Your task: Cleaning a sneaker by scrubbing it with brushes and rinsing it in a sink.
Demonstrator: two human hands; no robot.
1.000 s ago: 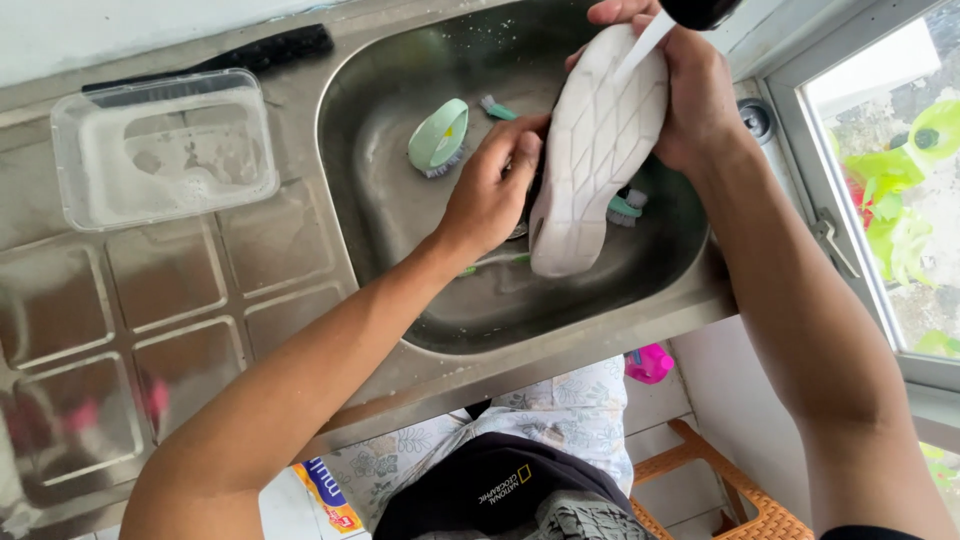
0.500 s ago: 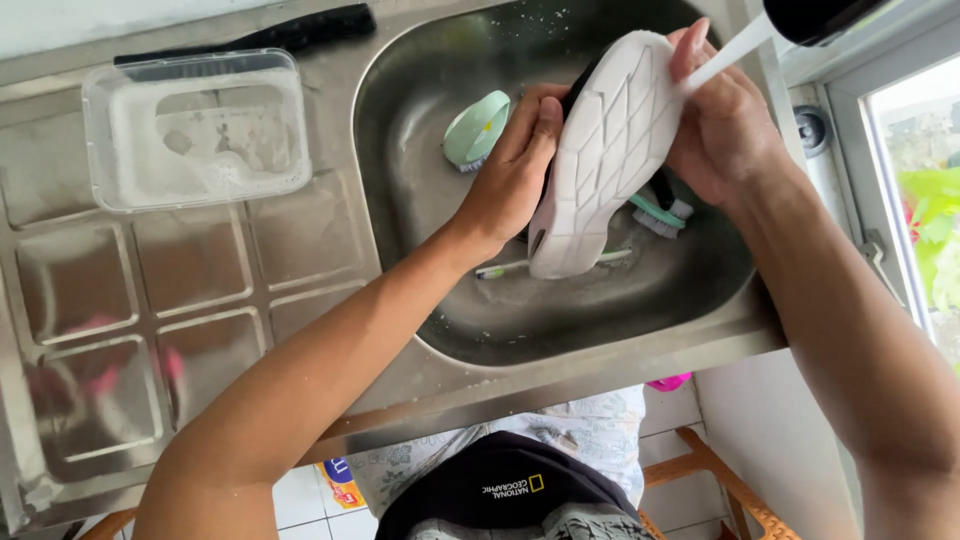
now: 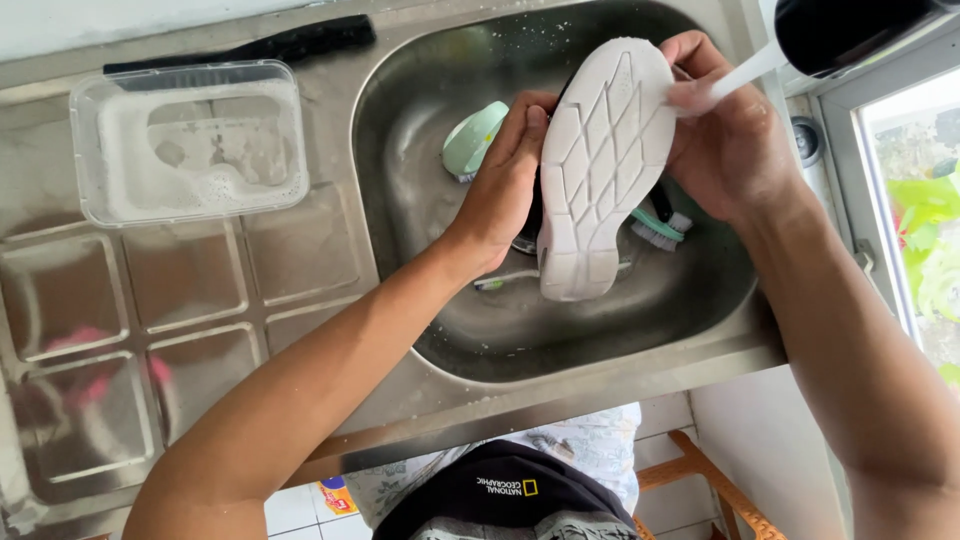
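Observation:
A shoe [image 3: 600,170] with a white grooved sole is held sole-up over the steel sink [image 3: 420,330]. My left hand [image 3: 505,185] grips its left side. My right hand [image 3: 725,140] grips its right side near the toe. A stream of water falls from the black tap [image 3: 850,30] onto the shoe's toe end and my right fingers. Under the shoe in the basin lie a pale green scrub brush [image 3: 472,140], a green-handled brush with white bristles [image 3: 660,228] and a toothbrush [image 3: 500,280].
A clear plastic tub [image 3: 190,140] of soapy water stands on the steel drainboard to the left. A long black brush [image 3: 270,45] lies behind it. A window [image 3: 915,200] is at the right. Tiled floor and a wooden stool show below.
The view shifted so the sink sits further right and lower. The shoe stays sole-up in both hands, its toe end staying under the tap's stream.

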